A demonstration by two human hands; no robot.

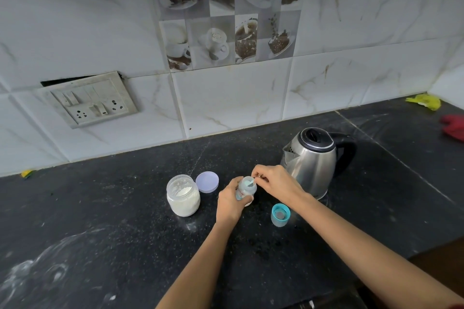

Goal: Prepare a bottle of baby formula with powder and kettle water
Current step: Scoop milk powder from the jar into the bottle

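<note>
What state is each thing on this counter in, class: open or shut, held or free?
baby bottle: uncapped, held.
left hand: grips the baby bottle.
right hand: pinches a small item at the bottle's mouth.
powder jar: open, white powder inside.
jar lid: off, lying beside the jar.
bottle cap: off, lying on the counter.
kettle: lid shut, standing unheld.

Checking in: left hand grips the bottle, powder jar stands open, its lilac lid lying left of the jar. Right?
Not quite. The head view shows the lilac lid lying right of the powder jar. The left hand does grip the bottle, and the jar stands open.
</note>
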